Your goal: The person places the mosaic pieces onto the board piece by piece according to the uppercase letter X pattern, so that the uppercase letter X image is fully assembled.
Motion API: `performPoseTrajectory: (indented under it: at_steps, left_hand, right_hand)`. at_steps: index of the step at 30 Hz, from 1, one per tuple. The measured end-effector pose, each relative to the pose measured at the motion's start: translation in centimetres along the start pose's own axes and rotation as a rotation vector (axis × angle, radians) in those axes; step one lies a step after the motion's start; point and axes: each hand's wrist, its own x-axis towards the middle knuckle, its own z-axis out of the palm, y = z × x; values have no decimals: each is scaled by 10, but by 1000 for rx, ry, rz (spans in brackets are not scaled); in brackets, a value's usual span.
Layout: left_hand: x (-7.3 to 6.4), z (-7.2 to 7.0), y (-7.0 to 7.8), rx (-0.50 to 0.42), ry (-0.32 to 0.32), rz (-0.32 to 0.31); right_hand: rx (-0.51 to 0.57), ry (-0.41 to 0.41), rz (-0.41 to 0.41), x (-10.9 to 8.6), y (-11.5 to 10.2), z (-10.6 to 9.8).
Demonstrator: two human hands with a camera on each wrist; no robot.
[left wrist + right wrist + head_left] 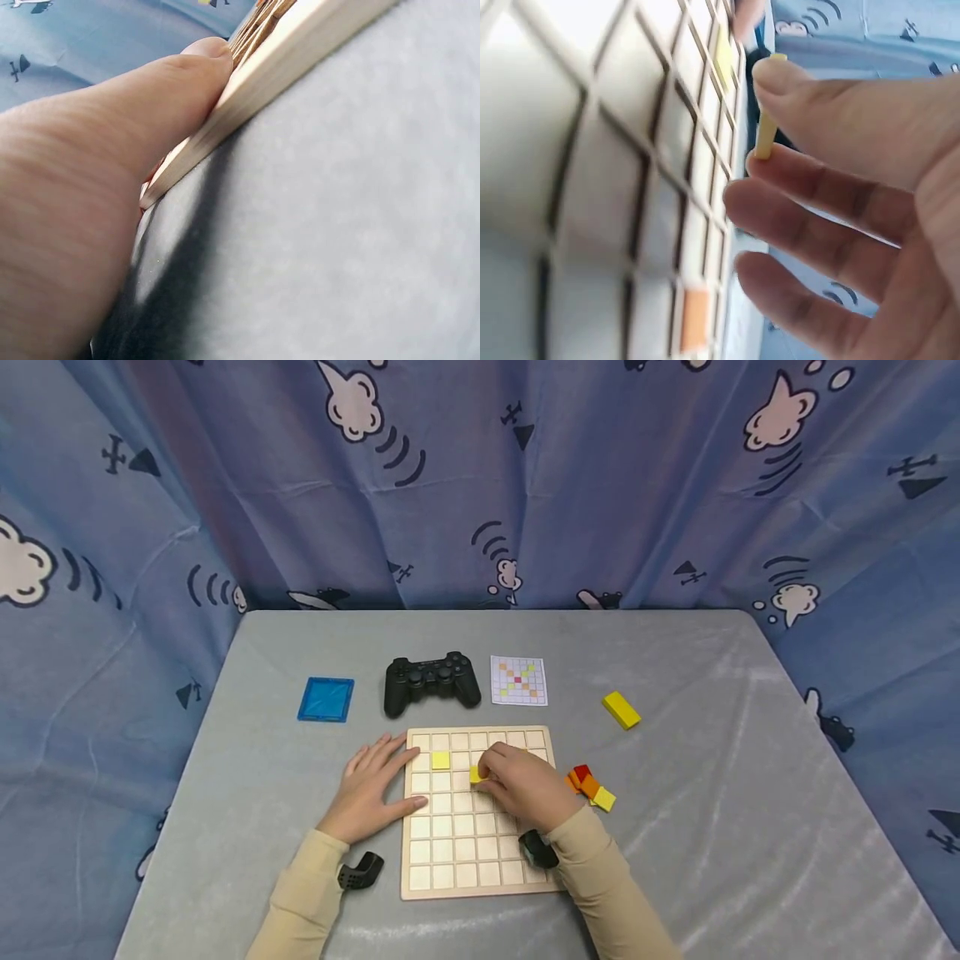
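Your yellow tile (475,775) is small, flat, thin & plain, held over the wooden grid board (442,877), approx 12 o'clock of its centre; can't tell if it's touching. In the R wrist view you see it edge-on, long axis approx 12 to 6, top leaning slightly twd 1; the head view shows only part of its face, rest behind your fingers. Your R hand (528,783) pinches it btwn thumb & index, other fingers loosely bent. Your L hand (367,793) is spread wide at the board's 9–10 o'clock edge, fingers & thumb on the rim, no tile in it; L wrist view adds the rim's thickness. A placed yellow piece (440,761) sits at 10 o'clock from yours. R wrist view also shows an orange piece (695,320) on the board, mostly hidden from the head cam.
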Motion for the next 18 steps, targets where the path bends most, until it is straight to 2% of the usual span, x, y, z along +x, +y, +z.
performPoseTrajectory:
  at_steps: [9, 18]
  left_hand:
    - [1, 0, -1, 7, 0, 11]
    - [1, 1, -2, 6, 8, 17]
  right_hand:
    - [46, -25, 7, 10, -9, 22]
    - [35, 2, -15, 12, -7, 29]
